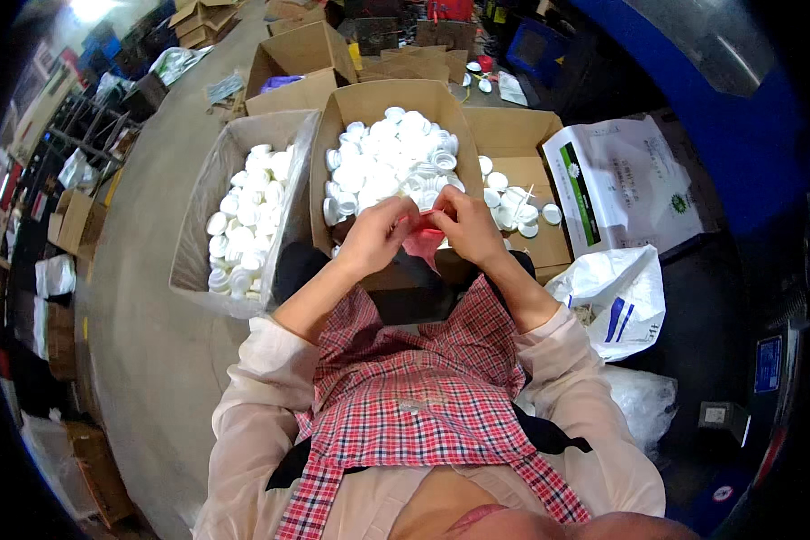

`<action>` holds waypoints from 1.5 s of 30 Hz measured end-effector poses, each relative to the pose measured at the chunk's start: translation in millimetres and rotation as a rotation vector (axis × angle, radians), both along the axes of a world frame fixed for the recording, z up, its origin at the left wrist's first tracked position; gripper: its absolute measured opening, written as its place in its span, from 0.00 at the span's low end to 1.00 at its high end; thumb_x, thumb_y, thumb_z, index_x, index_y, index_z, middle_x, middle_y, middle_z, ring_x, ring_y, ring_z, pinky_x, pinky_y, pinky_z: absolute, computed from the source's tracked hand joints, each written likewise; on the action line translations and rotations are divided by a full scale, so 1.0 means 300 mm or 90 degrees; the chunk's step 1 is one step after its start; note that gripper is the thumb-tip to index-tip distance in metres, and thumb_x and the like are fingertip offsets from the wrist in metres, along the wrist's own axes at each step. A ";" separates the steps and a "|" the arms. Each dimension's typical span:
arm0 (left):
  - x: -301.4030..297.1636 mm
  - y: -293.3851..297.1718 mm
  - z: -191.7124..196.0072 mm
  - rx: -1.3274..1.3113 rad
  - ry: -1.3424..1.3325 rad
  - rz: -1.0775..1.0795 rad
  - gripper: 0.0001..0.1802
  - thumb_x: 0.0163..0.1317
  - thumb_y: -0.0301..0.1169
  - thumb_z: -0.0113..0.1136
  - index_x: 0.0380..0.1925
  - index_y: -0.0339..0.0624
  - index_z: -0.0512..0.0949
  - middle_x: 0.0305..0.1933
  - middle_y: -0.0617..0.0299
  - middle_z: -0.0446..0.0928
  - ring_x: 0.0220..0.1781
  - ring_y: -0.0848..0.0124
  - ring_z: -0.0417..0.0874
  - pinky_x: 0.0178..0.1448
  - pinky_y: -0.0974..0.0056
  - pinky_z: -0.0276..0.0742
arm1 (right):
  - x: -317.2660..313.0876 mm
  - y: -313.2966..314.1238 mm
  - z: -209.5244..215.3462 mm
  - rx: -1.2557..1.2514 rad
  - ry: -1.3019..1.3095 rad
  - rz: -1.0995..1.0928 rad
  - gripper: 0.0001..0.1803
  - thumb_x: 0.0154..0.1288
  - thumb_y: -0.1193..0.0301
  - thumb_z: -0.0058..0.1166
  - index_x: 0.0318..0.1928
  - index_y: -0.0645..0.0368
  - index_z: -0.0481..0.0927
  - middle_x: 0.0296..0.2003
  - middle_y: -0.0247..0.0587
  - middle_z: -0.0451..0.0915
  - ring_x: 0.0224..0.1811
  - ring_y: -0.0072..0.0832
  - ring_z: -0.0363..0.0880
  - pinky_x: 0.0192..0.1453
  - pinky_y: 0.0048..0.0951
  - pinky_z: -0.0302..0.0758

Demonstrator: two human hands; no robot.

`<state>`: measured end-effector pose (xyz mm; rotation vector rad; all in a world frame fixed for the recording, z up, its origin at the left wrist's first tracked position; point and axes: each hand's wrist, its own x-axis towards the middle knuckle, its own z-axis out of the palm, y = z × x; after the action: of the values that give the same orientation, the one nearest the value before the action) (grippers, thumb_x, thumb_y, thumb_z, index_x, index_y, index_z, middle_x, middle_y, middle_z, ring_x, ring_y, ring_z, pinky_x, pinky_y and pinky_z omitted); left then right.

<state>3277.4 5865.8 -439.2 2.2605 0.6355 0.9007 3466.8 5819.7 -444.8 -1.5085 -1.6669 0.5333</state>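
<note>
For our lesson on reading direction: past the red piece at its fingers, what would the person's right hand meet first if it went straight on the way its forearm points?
Probably the white caps heaped in the middle cardboard box, ahead of the right hand; depth is hard to judge.

Cloth [424,243] apparently before middle box [434,94]

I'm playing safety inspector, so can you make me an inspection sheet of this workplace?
Surface: grey floor left of the boxes.
Things: red piece, cloth or plastic unclear; white caps heaped in the middle box, more in the left box and right box.
Clutter: white bag and clear plastic at the person's right.
Hands: left hand and right hand both pinch the red piece.
Cables: nothing seen.
Surroundings: open cardboard box farther back.
</note>
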 end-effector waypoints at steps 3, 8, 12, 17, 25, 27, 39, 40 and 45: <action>0.004 -0.020 0.001 0.127 0.187 0.069 0.12 0.56 0.20 0.52 0.40 0.41 0.79 0.33 0.50 0.73 0.37 0.52 0.79 0.38 0.52 0.75 | -0.018 0.032 -0.018 0.066 -0.180 -0.062 0.08 0.59 0.70 0.56 0.35 0.61 0.74 0.26 0.48 0.80 0.29 0.46 0.80 0.33 0.42 0.75; 0.012 0.066 -0.265 0.058 0.284 0.202 0.07 0.62 0.27 0.49 0.35 0.38 0.76 0.16 0.56 0.69 0.21 0.58 0.79 0.30 0.57 0.77 | -0.122 0.057 -0.040 0.369 -0.338 0.035 0.06 0.56 0.75 0.51 0.36 0.57 0.73 0.28 0.41 0.73 0.32 0.40 0.77 0.35 0.37 0.74; 0.056 0.093 -0.276 -0.777 -0.219 0.038 0.10 0.66 0.26 0.42 0.30 0.39 0.74 0.14 0.62 0.68 0.18 0.68 0.74 0.24 0.68 0.71 | -0.097 0.076 -0.269 0.020 -0.374 -0.124 0.11 0.60 0.73 0.50 0.44 0.60 0.70 0.28 0.50 0.79 0.32 0.47 0.81 0.33 0.46 0.75; -0.037 0.233 -0.643 -0.947 -0.631 0.210 0.08 0.64 0.24 0.43 0.36 0.40 0.74 0.32 0.59 0.77 0.34 0.66 0.79 0.38 0.64 0.77 | -0.221 0.059 -0.292 -0.166 -0.240 0.043 0.15 0.64 0.71 0.45 0.52 0.55 0.68 0.26 0.57 0.80 0.29 0.56 0.80 0.32 0.55 0.75; 0.107 0.040 -0.610 -0.965 -0.453 0.020 0.24 0.67 0.31 0.47 0.63 0.45 0.62 0.59 0.54 0.71 0.59 0.57 0.73 0.64 0.52 0.66 | -0.270 0.023 -0.273 0.113 -0.272 0.171 0.06 0.59 0.72 0.45 0.37 0.56 0.74 0.25 0.51 0.79 0.34 0.52 0.80 0.37 0.48 0.74; 0.119 0.094 -0.576 -1.122 -0.548 0.037 0.27 0.65 0.29 0.48 0.66 0.46 0.61 0.59 0.54 0.70 0.58 0.57 0.73 0.63 0.54 0.66 | -0.272 0.027 -0.252 0.141 -0.184 0.170 0.03 0.59 0.72 0.47 0.32 0.57 0.74 0.27 0.52 0.77 0.36 0.50 0.78 0.42 0.46 0.72; 0.035 0.312 -0.666 -0.285 -0.031 0.537 0.16 0.66 0.38 0.51 0.44 0.37 0.77 0.41 0.51 0.79 0.43 0.52 0.79 0.50 0.55 0.71 | -0.284 0.041 -0.407 0.048 -0.199 0.000 0.10 0.58 0.76 0.51 0.40 0.61 0.68 0.25 0.52 0.77 0.30 0.51 0.79 0.32 0.47 0.74; 0.030 0.303 -0.707 -0.110 -0.070 0.506 0.18 0.67 0.40 0.49 0.44 0.37 0.77 0.39 0.49 0.79 0.44 0.48 0.77 0.49 0.53 0.71 | -0.311 0.006 -0.409 0.075 -0.191 0.028 0.09 0.58 0.76 0.51 0.39 0.61 0.68 0.25 0.52 0.77 0.29 0.50 0.79 0.32 0.46 0.74; 0.057 0.249 -0.687 -0.633 -0.507 0.035 0.24 0.73 0.43 0.40 0.58 0.38 0.70 0.61 0.52 0.73 0.50 0.59 0.81 0.55 0.57 0.73 | -0.340 -0.026 -0.316 0.122 -0.183 0.118 0.06 0.58 0.77 0.50 0.37 0.60 0.71 0.24 0.49 0.75 0.28 0.48 0.78 0.30 0.44 0.73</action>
<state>3294.5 5940.5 -645.3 0.9072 0.5712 1.0759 3364.9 5811.9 -539.6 -1.3451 -2.0320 0.2498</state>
